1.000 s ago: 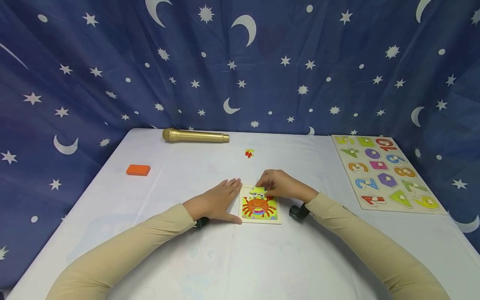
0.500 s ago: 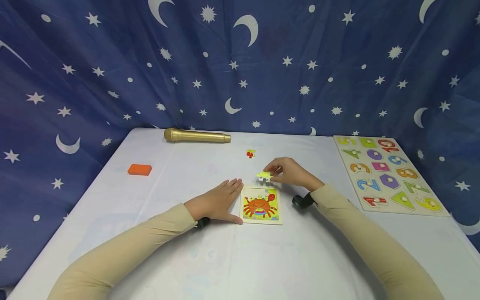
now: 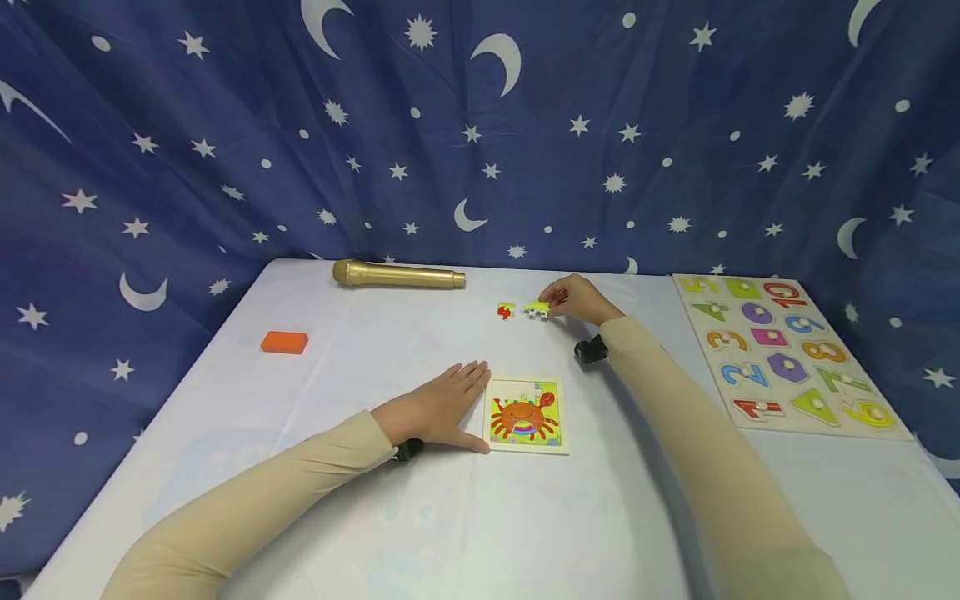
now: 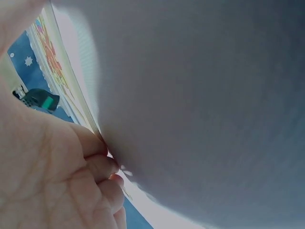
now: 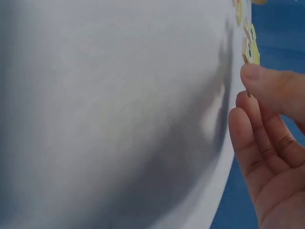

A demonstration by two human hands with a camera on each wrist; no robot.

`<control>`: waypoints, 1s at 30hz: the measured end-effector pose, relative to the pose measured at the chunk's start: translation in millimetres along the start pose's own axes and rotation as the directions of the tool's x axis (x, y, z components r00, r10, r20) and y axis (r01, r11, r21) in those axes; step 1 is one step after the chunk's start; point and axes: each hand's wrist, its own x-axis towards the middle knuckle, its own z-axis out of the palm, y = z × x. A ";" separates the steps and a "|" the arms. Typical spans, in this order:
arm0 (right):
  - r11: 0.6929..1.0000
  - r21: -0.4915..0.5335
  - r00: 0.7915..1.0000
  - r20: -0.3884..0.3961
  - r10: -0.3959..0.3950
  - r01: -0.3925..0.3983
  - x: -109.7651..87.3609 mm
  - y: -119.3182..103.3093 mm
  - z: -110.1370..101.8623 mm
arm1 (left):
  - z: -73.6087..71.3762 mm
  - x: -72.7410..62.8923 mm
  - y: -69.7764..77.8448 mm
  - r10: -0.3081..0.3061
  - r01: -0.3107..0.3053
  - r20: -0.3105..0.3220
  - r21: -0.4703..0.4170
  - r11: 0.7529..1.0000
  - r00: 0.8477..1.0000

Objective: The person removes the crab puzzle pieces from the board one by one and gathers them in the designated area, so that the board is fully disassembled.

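A small square crab puzzle board (image 3: 528, 451) with a pale frame lies at the middle of the table. Its upper left part shows a bare pale gap. Fingers spread, my left hand (image 3: 441, 410) rests flat along the board's left side, thumb at the lower left corner. Farther back, my right hand (image 3: 579, 299) pinches a yellow puzzle piece (image 3: 536, 310) with printed eyes. In the right wrist view the thumb presses this piece (image 5: 250, 50) edge-on above the white cloth. Just left of it lies a red and yellow puzzle piece (image 3: 506, 311).
A gold microphone (image 3: 399, 274) lies along the back edge. On the left sits an orange block (image 3: 284, 342). A wooden number and shape board (image 3: 787, 364) takes up the right side. Behind the table hangs a blue curtain (image 3: 420, 150) with moons and stars.
My right hand has lifted the yellow eye piece out of the crab board and carried it back, beside the red and yellow piece. My left hand stays at the board's left side.
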 end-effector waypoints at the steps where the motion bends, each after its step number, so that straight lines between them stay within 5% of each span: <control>1: 1.000 -0.003 1.000 0.001 0.012 -0.012 2.8 0.4 1.2 | -0.1 -0.1 0.3 0.000 0.000 0.001 0.001 1.000 1.000; 17: 0.996 -0.039 0.997 0.018 0.076 -0.076 12.5 -7.9 12.1 | 0.5 0.3 0.8 -0.001 0.001 0.002 0.012 1.000 1.000; 24: 0.997 0.018 0.996 0.061 -0.072 0.071 -14.1 -16.5 3.3 | 1.6 1.1 1.1 0.004 -0.004 0.007 0.018 1.000 1.000; 30: 0.979 -0.001 0.966 0.161 -0.202 0.205 -58.1 -30.9 4.4 | -0.9 0.8 0.5 0.003 -0.003 0.005 0.013 1.000 1.000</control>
